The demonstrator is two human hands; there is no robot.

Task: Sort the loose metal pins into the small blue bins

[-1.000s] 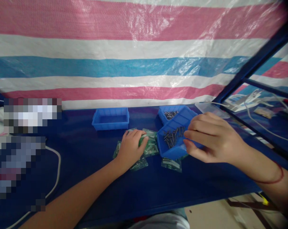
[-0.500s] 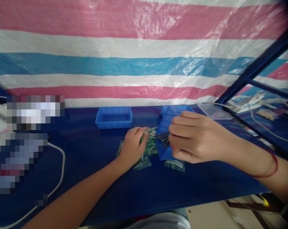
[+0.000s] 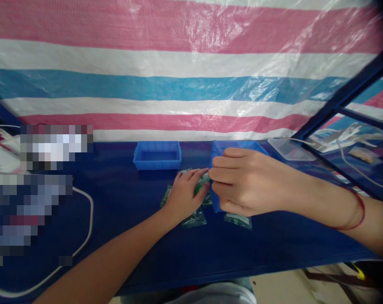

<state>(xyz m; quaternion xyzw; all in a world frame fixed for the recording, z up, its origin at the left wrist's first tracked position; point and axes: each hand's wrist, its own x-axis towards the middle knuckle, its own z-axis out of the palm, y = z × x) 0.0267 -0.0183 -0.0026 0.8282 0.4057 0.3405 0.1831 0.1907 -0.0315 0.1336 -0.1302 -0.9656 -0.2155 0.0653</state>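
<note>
Packets of slender pieces, clear with a greenish tint, lie on the blue worktop, nearer the person than the lone blue bin and to its right. The left hand rests palm down on them, just in front and to the right of the lone blue bin, thumb standing apart from the fingers; whether it grips a packet I cannot tell.

The right hand, farther right of the lone blue bin, is curled narrow with knuckles up and fingertips out of sight, so I cannot tell what it holds. It covers most of some blue plastic binware, whose edges show above and below it, level with the lone blue bin and nearer. A red cord circles the right wrist.

Well right of the lone blue bin lies a translucent tray-like piece; well left of it and nearer, a white cable curves. Behind the lone blue bin hangs a striped sheet.
</note>
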